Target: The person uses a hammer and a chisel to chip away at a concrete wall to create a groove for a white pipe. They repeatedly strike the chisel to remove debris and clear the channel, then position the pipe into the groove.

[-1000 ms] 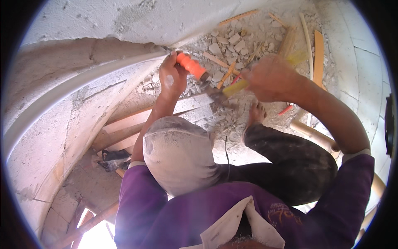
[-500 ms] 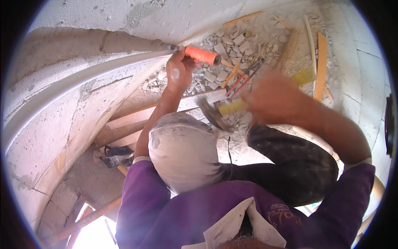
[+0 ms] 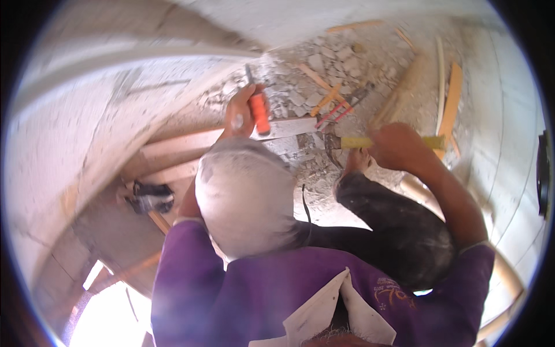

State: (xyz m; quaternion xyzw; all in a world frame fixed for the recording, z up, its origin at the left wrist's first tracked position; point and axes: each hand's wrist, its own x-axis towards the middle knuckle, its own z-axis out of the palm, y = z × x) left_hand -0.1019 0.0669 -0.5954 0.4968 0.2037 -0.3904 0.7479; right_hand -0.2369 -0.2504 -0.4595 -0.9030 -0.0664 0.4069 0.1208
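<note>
My left hand (image 3: 237, 115) is wrapped round the orange grip of a chisel (image 3: 260, 114). Its thin metal blade points up and away, apart from the wall as far as I can tell. In my right hand (image 3: 398, 146) is a hammer (image 3: 356, 143) by its yellow handle, held low over my foot. The dark hammer head points left and stands well apart from the chisel. A rough channel (image 3: 196, 26) runs along the wall at the upper left, with a pale curved strip (image 3: 139, 55) below it. My knee (image 3: 243, 196) fills the space between my arms.
Broken rubble (image 3: 341, 61) covers the floor ahead. Red-handled pliers (image 3: 341, 113) lie on it beside a wood strip (image 3: 328, 99). A long orange board (image 3: 451, 104) leans along the right. Wooden planks (image 3: 179, 147) lie left of my knee, near a dark bundle (image 3: 151, 198).
My left hand has drawn the chisel down and away from the wall channel, turning its grip downward. My right hand has lowered slightly, and the hammer has moved right. The view has shifted.
</note>
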